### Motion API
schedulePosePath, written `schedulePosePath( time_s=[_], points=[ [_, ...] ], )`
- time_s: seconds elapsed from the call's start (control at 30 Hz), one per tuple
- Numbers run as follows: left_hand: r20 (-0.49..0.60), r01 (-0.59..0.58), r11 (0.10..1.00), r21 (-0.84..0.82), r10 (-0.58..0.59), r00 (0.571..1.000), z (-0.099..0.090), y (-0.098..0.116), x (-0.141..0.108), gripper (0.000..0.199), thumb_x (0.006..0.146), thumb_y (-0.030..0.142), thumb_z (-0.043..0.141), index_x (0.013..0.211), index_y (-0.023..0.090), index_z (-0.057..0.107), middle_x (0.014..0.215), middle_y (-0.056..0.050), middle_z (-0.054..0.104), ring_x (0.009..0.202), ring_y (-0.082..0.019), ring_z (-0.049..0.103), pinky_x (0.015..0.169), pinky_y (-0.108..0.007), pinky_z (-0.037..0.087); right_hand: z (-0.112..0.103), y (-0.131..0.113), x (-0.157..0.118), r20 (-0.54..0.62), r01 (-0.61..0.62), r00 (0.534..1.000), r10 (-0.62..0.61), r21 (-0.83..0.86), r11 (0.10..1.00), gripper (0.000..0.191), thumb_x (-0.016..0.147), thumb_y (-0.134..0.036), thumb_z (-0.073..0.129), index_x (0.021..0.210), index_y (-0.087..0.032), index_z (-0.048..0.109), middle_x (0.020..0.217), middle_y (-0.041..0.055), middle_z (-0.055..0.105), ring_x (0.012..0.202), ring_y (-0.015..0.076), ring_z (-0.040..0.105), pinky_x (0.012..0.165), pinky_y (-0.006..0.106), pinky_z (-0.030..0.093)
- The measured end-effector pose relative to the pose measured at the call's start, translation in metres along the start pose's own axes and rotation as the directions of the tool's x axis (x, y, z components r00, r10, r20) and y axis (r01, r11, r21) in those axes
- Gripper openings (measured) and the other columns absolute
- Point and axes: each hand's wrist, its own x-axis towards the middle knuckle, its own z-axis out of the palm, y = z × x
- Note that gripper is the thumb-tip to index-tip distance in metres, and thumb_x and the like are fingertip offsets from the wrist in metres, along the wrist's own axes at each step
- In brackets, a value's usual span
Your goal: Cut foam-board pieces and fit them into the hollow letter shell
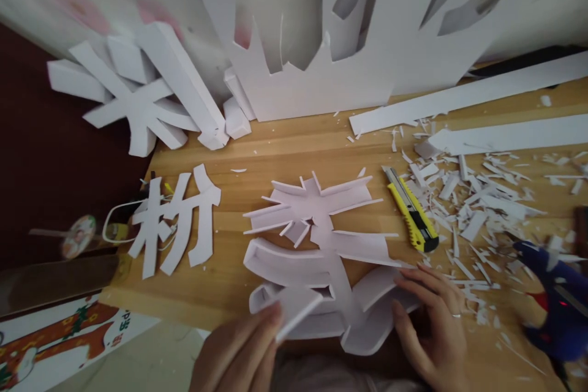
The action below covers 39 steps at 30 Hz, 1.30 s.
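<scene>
A white foam-board character (337, 275) with thin upright walls along much of its outline lies in front of me at the table's near edge. My left hand (243, 349) pinches a flat white foam-board strip (301, 311) over the character's lower left part. At its lower right, my right hand (432, 321) grips the edge of the character, fingers on the outer side and thumb at the near side. A ring is on one finger. Part of the character is hidden behind the strip and my left hand.
A yellow utility knife (412, 209) lies right of the character. Foam scraps (478, 196) and a blue glue gun (554, 300) are farther right. Long white strips (519, 135) lie behind. Cut foam characters (177, 217) are at left; a cut-out foam sheet (312, 95) leans behind.
</scene>
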Motion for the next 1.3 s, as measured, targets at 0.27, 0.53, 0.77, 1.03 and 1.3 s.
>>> schedulePosePath(
  time_s=[0.27, 0.53, 0.77, 1.03, 1.3],
  points=[
    [-0.043, -0.074, 0.991, -0.112, 0.069, 0.997, 0.008, -0.058, 0.040, 0.026, 0.089, 0.003, 0.066, 0.111, 0.017, 0.071, 0.102, -0.003, 0.079, 0.090, -0.013, 0.074, 0.087, -0.022, 0.057, 0.002, 0.000, -0.002, -0.013, -0.007, 1.000, 0.006, -0.018, 1.000, 0.023, 0.089, -0.017, 0.060, 0.112, -0.016, 0.059, 0.111, 0.0148, 0.062, 0.113, 0.0337, 0.053, 0.096, 0.052, 0.037],
    [0.340, -0.309, 0.943, -0.123, 0.333, 0.880, 0.007, -0.061, 0.079, 0.025, 0.102, 0.013, 0.046, 0.106, 0.017, 0.070, 0.105, -0.004, 0.077, 0.092, -0.019, 0.072, 0.077, -0.032, 0.058, 0.002, 0.000, 0.000, -0.009, 0.024, 1.000, -0.024, -0.031, 0.999, 0.022, 0.090, -0.017, 0.058, 0.112, -0.015, 0.059, 0.110, 0.0146, 0.062, 0.111, 0.0319, 0.053, 0.094, 0.049, 0.038],
    [0.353, -0.376, 0.926, 0.027, 0.344, 0.870, 0.013, -0.060, 0.071, 0.034, 0.100, 0.008, 0.039, 0.106, 0.020, 0.070, 0.104, -0.003, 0.078, 0.088, -0.019, 0.073, 0.072, -0.031, 0.058, 0.001, -0.001, 0.000, -0.023, 0.004, 1.000, -0.005, -0.034, 0.999, 0.022, 0.089, -0.017, 0.058, 0.111, -0.017, 0.059, 0.110, 0.0125, 0.061, 0.111, 0.0318, 0.053, 0.093, 0.050, 0.040],
    [0.441, -0.317, 0.948, 0.020, 0.276, 0.854, 0.040, -0.058, 0.065, 0.033, 0.095, 0.004, 0.045, 0.100, 0.021, 0.072, 0.104, -0.003, 0.078, 0.085, -0.020, 0.074, 0.069, -0.029, 0.060, 0.001, -0.003, 0.000, -0.025, -0.033, 0.999, 0.033, -0.016, 0.999, 0.027, 0.087, -0.017, 0.059, 0.114, -0.022, 0.059, 0.111, 0.0100, 0.062, 0.112, 0.0321, 0.054, 0.093, 0.053, 0.042],
    [0.342, -0.227, 0.974, 0.020, 0.206, 0.917, 0.057, -0.048, 0.059, 0.028, 0.103, 0.026, 0.047, 0.097, 0.019, 0.074, 0.096, -0.004, 0.079, 0.080, -0.018, 0.075, 0.069, -0.029, 0.059, 0.002, -0.005, 0.001, -0.032, -0.047, 0.998, 0.047, 0.001, 0.999, 0.027, 0.087, -0.018, 0.059, 0.113, -0.022, 0.059, 0.110, 0.0095, 0.062, 0.111, 0.0318, 0.056, 0.094, 0.054, 0.042]
  ],
)
